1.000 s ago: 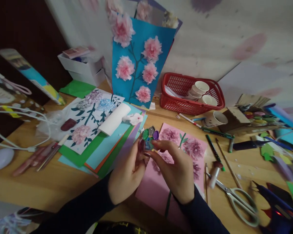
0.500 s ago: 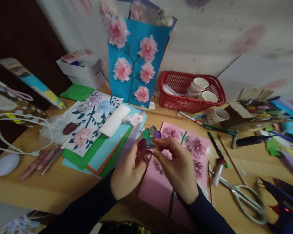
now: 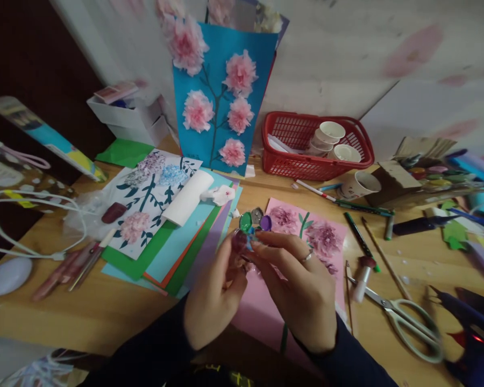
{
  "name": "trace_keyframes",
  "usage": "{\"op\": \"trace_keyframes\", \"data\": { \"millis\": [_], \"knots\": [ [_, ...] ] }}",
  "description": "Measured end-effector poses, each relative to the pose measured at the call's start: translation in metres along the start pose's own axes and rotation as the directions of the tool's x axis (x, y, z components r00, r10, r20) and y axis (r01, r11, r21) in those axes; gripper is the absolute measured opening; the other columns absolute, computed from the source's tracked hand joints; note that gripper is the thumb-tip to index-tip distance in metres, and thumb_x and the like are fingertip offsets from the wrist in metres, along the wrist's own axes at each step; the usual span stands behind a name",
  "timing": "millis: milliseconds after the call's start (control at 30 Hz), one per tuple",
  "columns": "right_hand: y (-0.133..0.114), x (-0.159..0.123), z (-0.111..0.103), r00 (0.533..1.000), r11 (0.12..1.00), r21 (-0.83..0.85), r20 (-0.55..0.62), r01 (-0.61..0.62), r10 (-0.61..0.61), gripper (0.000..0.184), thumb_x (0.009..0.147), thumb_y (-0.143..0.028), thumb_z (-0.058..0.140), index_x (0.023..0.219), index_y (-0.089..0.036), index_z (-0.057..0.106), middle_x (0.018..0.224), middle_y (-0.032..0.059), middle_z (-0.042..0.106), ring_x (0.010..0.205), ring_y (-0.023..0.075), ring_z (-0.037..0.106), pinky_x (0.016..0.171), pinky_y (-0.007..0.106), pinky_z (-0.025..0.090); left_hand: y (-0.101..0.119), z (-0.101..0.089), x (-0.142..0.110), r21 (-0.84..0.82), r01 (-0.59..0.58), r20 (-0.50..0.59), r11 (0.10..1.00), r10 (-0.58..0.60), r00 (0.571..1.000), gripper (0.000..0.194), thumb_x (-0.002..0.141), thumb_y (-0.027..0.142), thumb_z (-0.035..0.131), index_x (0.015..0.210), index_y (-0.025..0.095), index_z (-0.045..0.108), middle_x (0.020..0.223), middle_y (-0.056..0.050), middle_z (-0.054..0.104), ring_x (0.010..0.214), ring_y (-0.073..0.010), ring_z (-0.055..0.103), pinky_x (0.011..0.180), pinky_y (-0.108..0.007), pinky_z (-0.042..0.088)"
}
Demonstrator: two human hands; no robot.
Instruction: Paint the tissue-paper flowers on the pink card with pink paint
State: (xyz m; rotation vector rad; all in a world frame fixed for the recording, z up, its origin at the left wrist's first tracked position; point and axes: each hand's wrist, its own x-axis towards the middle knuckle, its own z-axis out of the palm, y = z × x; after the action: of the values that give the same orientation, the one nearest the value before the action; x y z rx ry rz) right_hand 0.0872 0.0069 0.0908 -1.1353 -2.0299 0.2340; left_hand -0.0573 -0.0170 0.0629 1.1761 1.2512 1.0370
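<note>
A strip of small paint pots (image 3: 240,241) is held between both hands over the desk. Green, grey and purple round lids (image 3: 246,221) stand open at its far side. My left hand (image 3: 213,295) is closed around the pots from the left. The fingers of my right hand (image 3: 300,285), one wearing a ring, are closed on the right side of the strip and partly hide it. Below the hands lies a pink sheet (image 3: 262,306) with purple crinkled flowers (image 3: 326,236) and painted green stems.
Scissors (image 3: 407,322), a brush (image 3: 362,279) and a glue gun (image 3: 471,328) lie on the right. Coloured papers (image 3: 145,263) and a white roll (image 3: 189,198) are to the left. A red basket (image 3: 294,169) with cups and a blue flower picture (image 3: 213,102) stand behind.
My right hand has turned over the paint pots, its fingers now stretching further across and the ring showing. The open lids show more clearly. The whole view has shifted slightly.
</note>
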Motion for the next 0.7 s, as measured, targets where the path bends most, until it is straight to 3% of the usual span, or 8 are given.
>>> {"op": "trace_keyframes", "data": {
  "millis": [167, 400, 567, 700],
  "knots": [
    [0.003, 0.005, 0.008, 0.994, 0.989, 0.106, 0.014, -0.106, 0.105, 0.01, 0.081, -0.014, 0.065, 0.088, -0.021, 0.063, 0.095, 0.005, 0.069, 0.084, 0.0158, 0.068, 0.073, 0.028, 0.055, -0.008, 0.001, 0.001, 0.041, -0.004, -0.055, 0.999, 0.007, 0.998, 0.056, 0.081, 0.019, 0.048, 0.136, 0.015, 0.037, 0.138, -0.014, 0.051, 0.125, -0.0258, 0.051, 0.103, -0.039, 0.046],
    [0.009, 0.008, 0.0, 0.971, 0.96, 0.145, 0.017, -0.24, 0.24, 0.012, 0.08, -0.019, 0.068, 0.091, -0.021, 0.062, 0.087, 0.0016, 0.071, 0.079, 0.0145, 0.068, 0.07, 0.025, 0.055, 0.003, -0.003, 0.011, -0.133, 0.033, 0.004, 0.991, -0.033, 0.999, 0.051, 0.08, 0.017, 0.049, 0.13, 0.014, 0.042, 0.132, -0.012, 0.057, 0.124, -0.0233, 0.052, 0.103, -0.034, 0.045],
    [0.003, 0.006, 0.003, 0.991, 0.986, 0.103, 0.002, -0.134, 0.134, 0.01, 0.082, -0.017, 0.066, 0.09, -0.021, 0.062, 0.093, 0.0037, 0.071, 0.083, 0.0154, 0.069, 0.072, 0.026, 0.054, -0.006, 0.001, 0.004, 0.089, -0.058, -0.072, 0.994, 0.065, 0.995, 0.054, 0.082, 0.018, 0.047, 0.135, 0.014, 0.039, 0.139, -0.014, 0.049, 0.127, -0.0243, 0.049, 0.108, -0.04, 0.039],
    [0.0, 0.008, 0.012, 0.984, 0.967, 0.182, 0.01, -0.176, 0.177, 0.009, 0.081, -0.016, 0.065, 0.088, -0.022, 0.063, 0.092, 0.0043, 0.071, 0.084, 0.0165, 0.068, 0.073, 0.027, 0.054, -0.01, 0.002, 0.0, 0.226, -0.089, -0.141, 0.97, 0.123, 0.982, 0.055, 0.082, 0.02, 0.046, 0.137, 0.014, 0.039, 0.14, -0.015, 0.048, 0.13, -0.0261, 0.045, 0.11, -0.044, 0.036]
  ]
}}
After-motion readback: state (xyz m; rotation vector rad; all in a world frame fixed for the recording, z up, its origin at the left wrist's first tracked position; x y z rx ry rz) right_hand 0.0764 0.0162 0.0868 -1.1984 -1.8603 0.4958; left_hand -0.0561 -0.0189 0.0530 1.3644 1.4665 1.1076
